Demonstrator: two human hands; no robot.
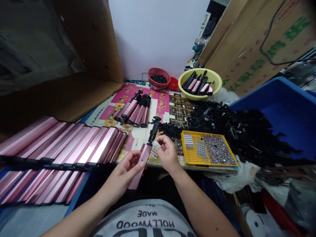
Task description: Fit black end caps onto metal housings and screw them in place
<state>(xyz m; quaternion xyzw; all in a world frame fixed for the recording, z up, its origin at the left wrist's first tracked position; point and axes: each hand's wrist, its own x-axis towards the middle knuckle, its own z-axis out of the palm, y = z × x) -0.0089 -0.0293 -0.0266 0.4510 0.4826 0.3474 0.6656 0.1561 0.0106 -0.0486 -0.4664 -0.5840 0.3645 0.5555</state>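
Note:
My left hand (pixel 123 176) is closed around a pink metal bar (pixel 138 168) with a black plastic end piece (pixel 154 128) sticking out at its far end. My right hand (pixel 166 152) pinches at the top of that bar, where the black piece joins it; a fingertip wears white tape. What the pinch holds, if anything, is too small to make out. Both hands hover over the table's near edge.
Rows of pink bars (pixel 61 148) lie at left, a small pile of assembled ones (pixel 134 110) farther back. A yellow tray (pixel 208 149) of tiny metal parts sits right of my hands, a heap of black plastic pieces (pixel 222 121) beyond. Yellow bowl (pixel 199 84), red basket (pixel 158 77), blue bin (pixel 283 115).

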